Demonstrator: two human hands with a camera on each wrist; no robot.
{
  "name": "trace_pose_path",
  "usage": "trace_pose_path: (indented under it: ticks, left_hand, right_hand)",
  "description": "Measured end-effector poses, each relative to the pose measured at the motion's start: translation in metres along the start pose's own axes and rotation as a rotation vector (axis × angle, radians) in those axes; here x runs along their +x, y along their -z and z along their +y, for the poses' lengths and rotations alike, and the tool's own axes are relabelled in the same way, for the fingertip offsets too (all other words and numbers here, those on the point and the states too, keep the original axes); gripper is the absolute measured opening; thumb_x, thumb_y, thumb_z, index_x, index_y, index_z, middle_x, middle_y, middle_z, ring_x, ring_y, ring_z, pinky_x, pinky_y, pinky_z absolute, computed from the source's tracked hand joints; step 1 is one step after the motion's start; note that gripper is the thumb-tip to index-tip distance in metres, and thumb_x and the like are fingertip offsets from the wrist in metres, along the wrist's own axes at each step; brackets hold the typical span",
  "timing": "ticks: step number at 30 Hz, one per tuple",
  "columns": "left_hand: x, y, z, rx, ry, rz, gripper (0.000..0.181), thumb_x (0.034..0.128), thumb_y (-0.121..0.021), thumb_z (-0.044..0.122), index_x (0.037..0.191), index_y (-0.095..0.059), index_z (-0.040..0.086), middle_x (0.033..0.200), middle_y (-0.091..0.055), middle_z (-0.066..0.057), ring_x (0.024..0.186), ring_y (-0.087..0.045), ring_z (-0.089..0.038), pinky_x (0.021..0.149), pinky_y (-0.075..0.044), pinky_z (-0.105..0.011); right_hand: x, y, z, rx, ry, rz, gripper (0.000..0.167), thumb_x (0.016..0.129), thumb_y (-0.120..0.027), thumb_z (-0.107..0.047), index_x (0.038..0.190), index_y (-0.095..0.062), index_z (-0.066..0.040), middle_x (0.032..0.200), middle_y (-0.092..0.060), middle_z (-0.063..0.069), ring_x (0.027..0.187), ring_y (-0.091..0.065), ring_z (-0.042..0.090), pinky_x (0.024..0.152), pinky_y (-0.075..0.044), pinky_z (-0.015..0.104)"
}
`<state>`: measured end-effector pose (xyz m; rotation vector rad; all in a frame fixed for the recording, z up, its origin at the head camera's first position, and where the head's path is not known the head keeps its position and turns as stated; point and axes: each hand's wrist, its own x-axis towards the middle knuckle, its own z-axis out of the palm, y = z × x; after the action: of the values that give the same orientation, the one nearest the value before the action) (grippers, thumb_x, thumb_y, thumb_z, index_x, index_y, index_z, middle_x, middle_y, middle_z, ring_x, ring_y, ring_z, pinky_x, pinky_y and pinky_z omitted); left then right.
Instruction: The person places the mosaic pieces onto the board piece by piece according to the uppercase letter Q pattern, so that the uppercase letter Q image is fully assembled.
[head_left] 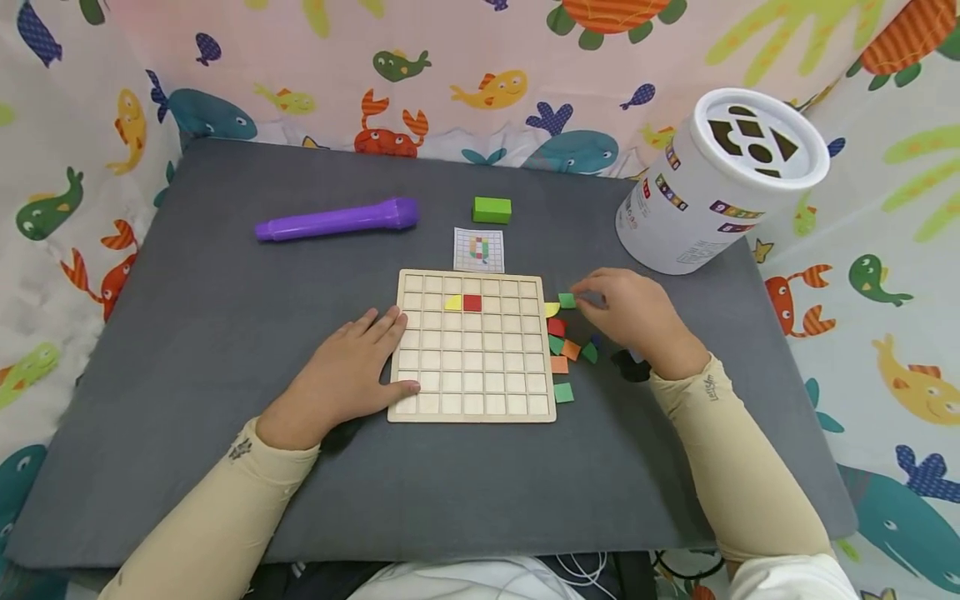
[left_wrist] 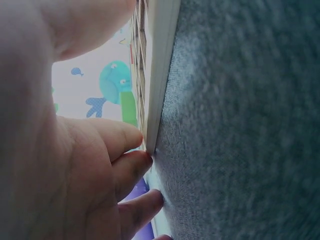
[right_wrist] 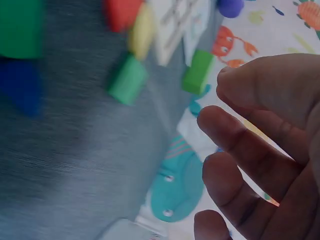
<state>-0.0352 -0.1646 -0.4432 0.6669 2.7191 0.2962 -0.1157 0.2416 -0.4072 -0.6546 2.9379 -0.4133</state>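
Note:
A wooden grid board (head_left: 472,358) lies on the table, with a yellow piece (head_left: 453,302) and a red square block (head_left: 472,303) side by side in an upper row. At the board's left edge rests my left hand (head_left: 341,375), fingers extended and thumb on the frame; the left wrist view shows fingertips against its side (left_wrist: 155,100). My right hand (head_left: 637,321) hovers beside a small green block (head_left: 566,301) off the board's upper right. In the right wrist view its fingers are loosely bent, holding nothing, apart from that green block (right_wrist: 128,80).
Several coloured blocks, including a red one (head_left: 557,327) and an orange one (head_left: 559,364), lie along the board's right side. Above it are a pattern card (head_left: 478,251) and a bright green block (head_left: 492,210). A purple tube (head_left: 337,222) lies left; a white canister (head_left: 690,200) stands right.

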Motion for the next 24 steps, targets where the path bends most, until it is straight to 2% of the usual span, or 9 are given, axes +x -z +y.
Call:
trace_pose_path:
  ticks: [3, 6, 9, 13, 18, 24]
  left_hand:
    - [0.000, 0.000, -0.001, -0.001, 0.003, -0.005, 0.101, 0.1004, -0.063, 0.065, 0.169, -0.023, 0.002, 0.175, -0.021, -0.016, 0.159, -0.020, -0.044, 0.126, -0.022, -0.060]
    - [0.001, -0.001, -0.001, 0.002, 0.006, -0.009, 0.102, 0.1002, -0.063, 0.065, 0.170, -0.022, 0.002, 0.175, -0.021, -0.015, 0.159, -0.019, -0.044, 0.126, -0.022, -0.060]
    - [0.002, -0.001, 0.000, 0.004, 0.008, -0.014, 0.103, 0.0999, -0.062, 0.067, 0.170, -0.021, 0.003, 0.176, -0.019, -0.014, 0.160, -0.018, -0.043, 0.126, -0.021, -0.061]
    - [0.000, -0.003, -0.002, -0.008, 0.019, -0.013, 0.105, 0.0994, -0.063, 0.067, 0.171, -0.019, 0.004, 0.176, -0.017, -0.013, 0.160, -0.017, -0.042, 0.126, -0.021, -0.060]
    - [0.000, -0.002, 0.000, -0.019, 0.010, -0.005, 0.104, 0.0994, -0.063, 0.067, 0.170, -0.021, 0.004, 0.176, -0.018, -0.013, 0.160, -0.018, -0.043, 0.126, -0.022, -0.061]
    - [0.002, -0.003, -0.001, -0.008, 0.018, -0.020, 0.105, 0.0991, -0.063, 0.067, 0.170, -0.020, 0.004, 0.176, -0.017, -0.013, 0.160, -0.018, -0.042, 0.126, -0.022, -0.061]
  right_hand:
    - [-0.006, -0.012, 0.001, 0.010, -0.017, -0.041, 0.023, 0.100, -0.073, -0.019, 0.119, -0.083, -0.012, 0.119, -0.076, 0.007, 0.099, -0.070, 0.024, 0.077, -0.059, 0.047]
    - [-0.006, -0.024, -0.002, 0.007, -0.047, -0.074, 0.024, 0.101, -0.073, -0.022, 0.122, -0.082, -0.013, 0.110, -0.076, 0.006, 0.086, -0.066, 0.021, 0.070, -0.056, 0.044]
    - [-0.001, -0.031, -0.005, 0.006, -0.079, -0.085, 0.027, 0.102, -0.072, -0.025, 0.125, -0.081, -0.014, 0.095, -0.072, 0.002, 0.073, -0.059, 0.018, 0.059, -0.050, 0.039]
    - [0.013, -0.037, -0.010, -0.009, -0.092, -0.104, 0.031, 0.102, -0.073, -0.025, 0.130, -0.079, -0.015, 0.085, -0.064, 0.000, 0.066, -0.054, 0.017, 0.052, -0.042, 0.036]
    - [0.018, -0.038, -0.012, -0.036, -0.103, -0.122, 0.030, 0.099, -0.070, -0.021, 0.127, -0.080, -0.014, 0.087, -0.063, 0.001, 0.069, -0.055, 0.018, 0.054, -0.044, 0.037]
    - [0.018, -0.041, -0.011, -0.045, -0.104, -0.081, 0.026, 0.099, -0.073, -0.024, 0.120, -0.082, -0.013, 0.111, -0.068, 0.006, 0.083, -0.064, 0.022, 0.066, -0.058, 0.045]
